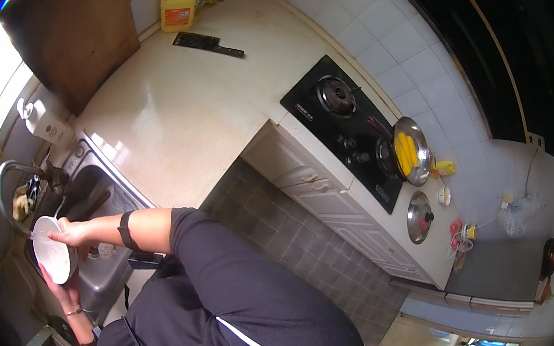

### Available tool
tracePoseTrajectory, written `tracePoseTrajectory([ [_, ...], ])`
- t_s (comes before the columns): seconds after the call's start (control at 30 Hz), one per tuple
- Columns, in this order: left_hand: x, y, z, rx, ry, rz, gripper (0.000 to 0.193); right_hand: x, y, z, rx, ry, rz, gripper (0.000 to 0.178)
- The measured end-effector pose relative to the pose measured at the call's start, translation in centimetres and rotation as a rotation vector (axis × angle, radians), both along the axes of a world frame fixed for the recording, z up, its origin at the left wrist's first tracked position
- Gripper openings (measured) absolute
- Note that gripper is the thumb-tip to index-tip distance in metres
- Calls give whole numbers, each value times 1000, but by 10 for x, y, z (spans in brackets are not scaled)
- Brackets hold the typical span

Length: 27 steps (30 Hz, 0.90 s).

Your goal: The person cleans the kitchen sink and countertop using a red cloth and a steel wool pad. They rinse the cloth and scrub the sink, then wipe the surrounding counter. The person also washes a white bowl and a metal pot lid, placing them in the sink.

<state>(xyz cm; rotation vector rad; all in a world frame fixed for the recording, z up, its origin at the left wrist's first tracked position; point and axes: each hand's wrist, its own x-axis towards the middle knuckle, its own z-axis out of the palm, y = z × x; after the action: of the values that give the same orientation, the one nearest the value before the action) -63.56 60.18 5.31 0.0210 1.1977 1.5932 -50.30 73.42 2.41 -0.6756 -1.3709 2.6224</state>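
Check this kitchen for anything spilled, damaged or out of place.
Nothing looks clearly spilled or broken. Slightly odd: the black cleaver lies loose, directly on the counter near the yellow jug, rather than on a board or in a holder. The sink is partly hidden, so I can't judge it fully.

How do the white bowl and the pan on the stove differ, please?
The bowl is white; the pan is silvery. The left hand and right hand hold the bowl, while the pan rests on the stove with yellow food inside. Both look round.
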Motion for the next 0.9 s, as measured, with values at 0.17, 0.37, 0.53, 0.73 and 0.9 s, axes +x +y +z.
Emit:
tracePoseTrajectory([
  [0.17,-20,-10,-27,28,-23,-9,64,6,-1,0,-13,-121,17,80],
  [0.37,-18,-18,-42,111,67,4,57,9,-3,-5,74,-58,63,89],
  [0.53,-9,-15,-26,44,39,-5,58,10,-3,-4,100,-86,91,94],
  [0.73,-14,-21,-37,39,77,80,54,11,-5,-1,109,-121,146,88],
  [0.9,-14,-24,-45,69,91,83,56,14,-5,2,110,-129,174,82],
])
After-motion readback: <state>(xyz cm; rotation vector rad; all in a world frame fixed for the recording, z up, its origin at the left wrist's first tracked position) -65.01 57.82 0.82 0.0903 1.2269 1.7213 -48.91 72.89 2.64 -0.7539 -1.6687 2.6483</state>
